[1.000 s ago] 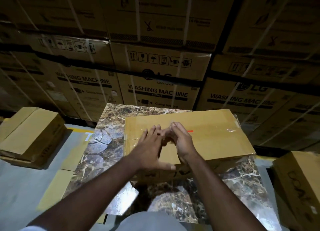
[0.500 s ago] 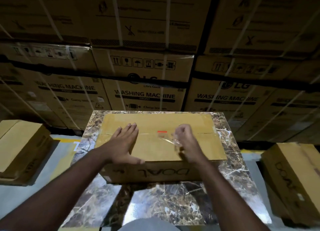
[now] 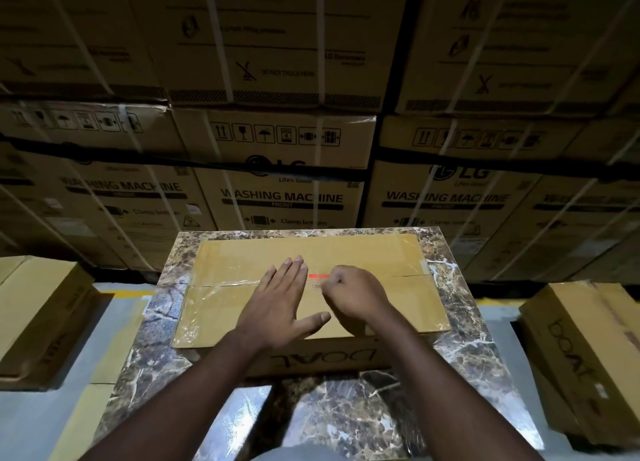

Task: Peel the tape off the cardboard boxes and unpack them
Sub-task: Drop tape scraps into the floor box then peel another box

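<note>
While a closed cardboard box lies across the far half of the marbled tabletop, its top is pressed by the left hand, which is laid flat with the fingers straight and together and the thumb spread toward the near edge. Clear tape is seen running along the centre seam of the box, shiny and wrinkled on the left side. Just beside the left fingertips, the right hand is curled over the seam next to a small red mark; its fingertips are bunched as if pinching at the tape there, though the grip itself cannot be made out. The word DOAL is printed upside down on the near face of the box. Another brown box is seen on the floor at the left, and a similar printed one at the right. Behind the tabletop, strapped washing machine cartons are stacked high.
</note>
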`<state>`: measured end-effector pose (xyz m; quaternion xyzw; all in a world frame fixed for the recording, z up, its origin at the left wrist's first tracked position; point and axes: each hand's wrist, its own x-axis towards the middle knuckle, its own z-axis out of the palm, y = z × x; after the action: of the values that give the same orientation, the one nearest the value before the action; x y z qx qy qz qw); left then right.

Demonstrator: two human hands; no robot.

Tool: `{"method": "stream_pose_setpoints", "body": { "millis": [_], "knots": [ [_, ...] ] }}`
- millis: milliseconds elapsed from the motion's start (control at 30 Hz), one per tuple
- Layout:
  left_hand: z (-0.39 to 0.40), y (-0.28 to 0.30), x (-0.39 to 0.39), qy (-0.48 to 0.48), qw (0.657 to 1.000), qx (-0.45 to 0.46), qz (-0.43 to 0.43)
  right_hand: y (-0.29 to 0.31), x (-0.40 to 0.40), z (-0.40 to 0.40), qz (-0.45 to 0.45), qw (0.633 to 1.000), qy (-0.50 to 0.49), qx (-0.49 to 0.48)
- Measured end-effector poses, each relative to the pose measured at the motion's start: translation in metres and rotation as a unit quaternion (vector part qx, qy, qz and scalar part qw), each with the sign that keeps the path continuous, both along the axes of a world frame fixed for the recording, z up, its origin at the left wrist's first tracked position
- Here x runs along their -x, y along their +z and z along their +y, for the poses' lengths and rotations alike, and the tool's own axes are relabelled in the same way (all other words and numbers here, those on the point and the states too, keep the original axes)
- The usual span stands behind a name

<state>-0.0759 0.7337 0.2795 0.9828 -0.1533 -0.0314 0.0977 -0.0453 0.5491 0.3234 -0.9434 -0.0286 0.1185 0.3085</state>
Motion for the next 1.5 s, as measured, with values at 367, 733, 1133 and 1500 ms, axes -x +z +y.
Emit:
{"method": "stream_pose_setpoints", "body": {
  "millis": [367, 733, 1133, 1500],
  "knots": [
    [-0.034, 0.009, 0.004, -0.043, 0.998, -0.004, 0.040, 0.001, 0.018, -0.061, 0.066, 0.901, -0.075, -0.422],
    [-0.005, -0.010, -0.002, -0.128, 0.989, -0.072, -0.019, 0.019, 0.026, -0.124, -0.169, 0.825, -0.197, -0.502],
    [-0.092, 0.005, -0.002, -0.093, 0.994, -0.046, 0.031, 0.002, 0.028, -0.091, -0.123, 0.963, -0.163, 0.176],
    [-0.028, 0.001, -0.023, -0.185, 0.980, -0.070, -0.013, 0.001, 0.051, -0.152, -0.101, 0.893, -0.191, -0.396]
  ]
}}
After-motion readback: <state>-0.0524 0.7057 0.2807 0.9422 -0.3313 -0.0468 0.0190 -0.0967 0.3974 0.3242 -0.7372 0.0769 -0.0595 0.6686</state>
